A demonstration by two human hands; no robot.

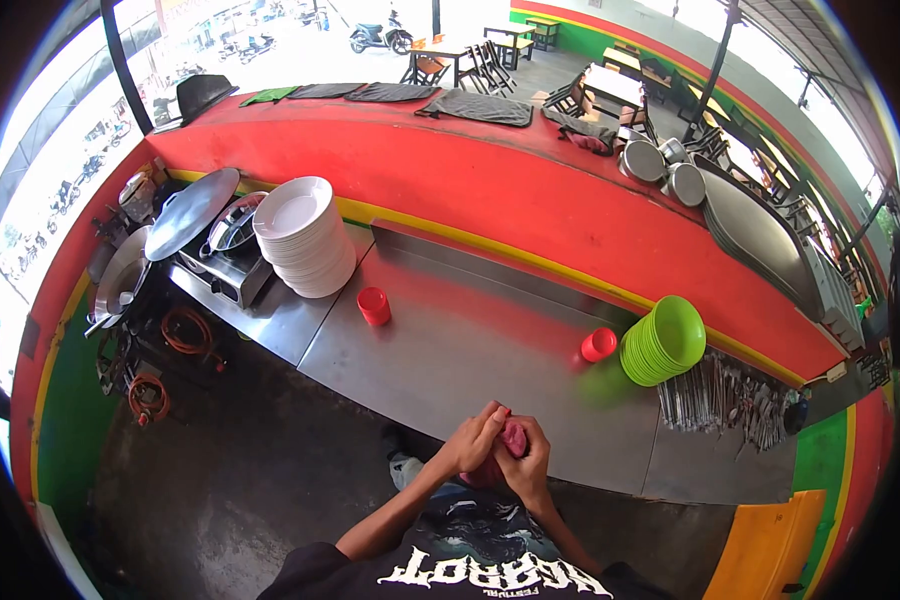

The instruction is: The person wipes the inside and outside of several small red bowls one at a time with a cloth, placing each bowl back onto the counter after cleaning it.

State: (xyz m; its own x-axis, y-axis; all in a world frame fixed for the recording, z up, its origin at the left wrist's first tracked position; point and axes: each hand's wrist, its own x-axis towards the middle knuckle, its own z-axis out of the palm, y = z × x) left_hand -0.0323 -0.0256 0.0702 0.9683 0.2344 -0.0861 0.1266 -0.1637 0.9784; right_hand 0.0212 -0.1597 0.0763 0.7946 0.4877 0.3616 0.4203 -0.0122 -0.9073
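Note:
In front of my body, at the near edge of the metal counter (470,360), both hands are closed around a bunched pinkish-red cloth (514,438). My left hand (473,443) presses on it from the left, fingers curled over the top. From the right, my right hand (530,458) wraps around it. A bit of brighter red shows by the left fingertips, but whether something is inside the cloth is hidden. One red cup (374,307) stands upright on the counter ahead to the left. Another red cup (598,345) is ahead to the right.
Stacked green bowls (662,342) stand beside a spread of cutlery (725,400) on the right. White plates (305,240) are piled at the left, next to a stove (225,275) with a lidded pan. A red wall (450,150) bounds the counter's far side.

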